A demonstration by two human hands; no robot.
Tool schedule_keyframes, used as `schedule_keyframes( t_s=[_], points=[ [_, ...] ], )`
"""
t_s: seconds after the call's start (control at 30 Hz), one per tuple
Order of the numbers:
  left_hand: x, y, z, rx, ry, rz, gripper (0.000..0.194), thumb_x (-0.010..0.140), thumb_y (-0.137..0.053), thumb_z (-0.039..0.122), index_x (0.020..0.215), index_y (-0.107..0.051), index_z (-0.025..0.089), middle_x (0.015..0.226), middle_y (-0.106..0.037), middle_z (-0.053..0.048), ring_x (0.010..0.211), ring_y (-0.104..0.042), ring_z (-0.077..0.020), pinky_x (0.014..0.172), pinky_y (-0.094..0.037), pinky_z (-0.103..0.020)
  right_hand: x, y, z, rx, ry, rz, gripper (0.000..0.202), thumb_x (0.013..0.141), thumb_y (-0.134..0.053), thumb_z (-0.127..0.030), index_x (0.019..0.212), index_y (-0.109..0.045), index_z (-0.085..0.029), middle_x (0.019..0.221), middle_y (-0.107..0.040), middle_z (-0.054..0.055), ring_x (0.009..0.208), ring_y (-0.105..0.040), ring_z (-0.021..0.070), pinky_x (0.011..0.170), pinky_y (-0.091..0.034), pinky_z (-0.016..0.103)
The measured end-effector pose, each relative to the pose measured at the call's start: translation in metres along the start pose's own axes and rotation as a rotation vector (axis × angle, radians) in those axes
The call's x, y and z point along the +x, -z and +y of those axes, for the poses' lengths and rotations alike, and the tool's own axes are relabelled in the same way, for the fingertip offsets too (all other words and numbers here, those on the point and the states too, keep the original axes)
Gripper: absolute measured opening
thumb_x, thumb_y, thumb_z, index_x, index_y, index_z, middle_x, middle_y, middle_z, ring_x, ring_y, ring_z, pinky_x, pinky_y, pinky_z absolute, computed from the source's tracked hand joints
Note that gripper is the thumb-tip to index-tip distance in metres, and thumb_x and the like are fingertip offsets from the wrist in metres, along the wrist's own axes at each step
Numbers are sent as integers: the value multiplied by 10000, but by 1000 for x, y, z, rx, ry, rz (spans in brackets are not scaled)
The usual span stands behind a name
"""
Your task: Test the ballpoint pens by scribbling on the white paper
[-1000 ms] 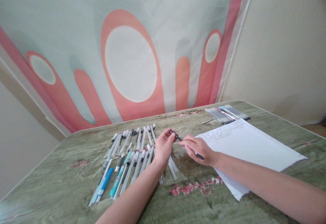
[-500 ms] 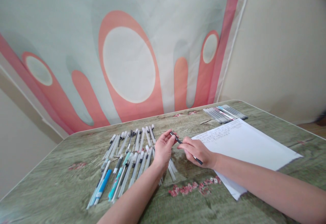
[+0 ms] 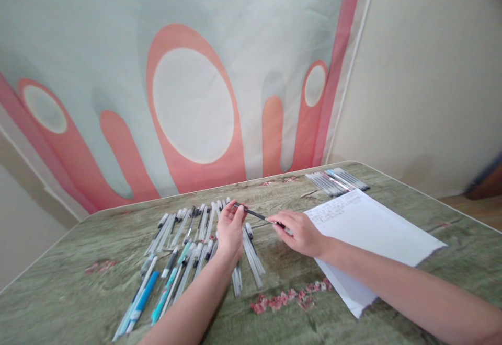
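Note:
A slim black pen stretches between my hands above the table. My left hand pinches its left end between thumb and fingers. My right hand is closed around the pen's right end, where a small pale part shows by the fingertips. Whether that part is a tip or a joint I cannot tell. Under and beside my left hand lie clear-barrelled pens, partly hidden by the hand and forearm.
Rows of capped pens lie to the left, with a blue pen and a teal pen nearer. A paper sheet with handwriting lies to the right. Behind it is a row of grey pens. A printed cloth hangs behind the table.
My right hand has shifted to the pen's right end, so more of the shaft shows between the hands. My left hand has moved left with the other end. The view has shifted slightly.

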State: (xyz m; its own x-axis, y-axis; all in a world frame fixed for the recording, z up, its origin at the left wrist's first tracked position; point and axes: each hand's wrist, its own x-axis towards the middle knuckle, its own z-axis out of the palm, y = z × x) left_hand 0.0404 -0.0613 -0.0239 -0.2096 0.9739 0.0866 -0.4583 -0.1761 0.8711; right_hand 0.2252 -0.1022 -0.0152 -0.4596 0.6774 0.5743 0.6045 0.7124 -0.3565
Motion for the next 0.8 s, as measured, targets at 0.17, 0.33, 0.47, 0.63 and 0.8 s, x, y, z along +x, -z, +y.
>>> schedule_keyframes(
  t_s=[0.17, 0.33, 0.47, 0.63, 0.8],
  points=[
    [-3, -3, -4, 123, -8, -109, 437, 685, -640, 230, 1085, -473, 175, 1008, -598, -79, 953, -575, -152, 934, -381, -366, 8, 14, 12, -253, -317, -204, 184, 820, -471, -273, 907, -624, -222, 772, -638, 38, 730, -581, 163, 659, -401, 253],
    [-12, -2, -8, 476, -115, -283, 519, 678, -619, 179, 1162, -432, 191, 1194, -499, -122, 1077, -507, -200, 942, -368, -387, 12, 38, 53, -394, -475, -198, 210, 829, -450, -278, 865, -636, -188, 826, -637, 53, 772, -580, 151, 702, -386, 238],
    [-17, 1, -8, 761, -264, -383, 379, 705, -573, 180, 1080, -515, 187, 1096, -539, -94, 1021, -519, -201, 894, -393, -388, 7, 52, 95, -618, -702, -234, 225, 827, -447, -248, 823, -648, -148, 916, -621, 108, 847, -586, 186, 740, -399, 263],
    [-20, 1, -6, 850, -341, -433, 321, 727, -531, 167, 1048, -535, 195, 1035, -550, -78, 978, -520, -191, 862, -410, -373, -1, 56, 123, -731, -858, -260, 229, 800, -449, -151, 875, -657, -93, 937, -616, 173, 875, -601, 241, 734, -431, 312],
    [-22, 0, -4, 893, -363, -478, 272, 739, -505, 147, 1002, -547, 205, 1036, -551, -67, 998, -505, -190, 856, -407, -360, -4, 52, 129, -780, -913, -236, 270, 806, -419, -137, 904, -660, -66, 929, -621, 223, 882, -602, 286, 711, -449, 371]
  ],
)
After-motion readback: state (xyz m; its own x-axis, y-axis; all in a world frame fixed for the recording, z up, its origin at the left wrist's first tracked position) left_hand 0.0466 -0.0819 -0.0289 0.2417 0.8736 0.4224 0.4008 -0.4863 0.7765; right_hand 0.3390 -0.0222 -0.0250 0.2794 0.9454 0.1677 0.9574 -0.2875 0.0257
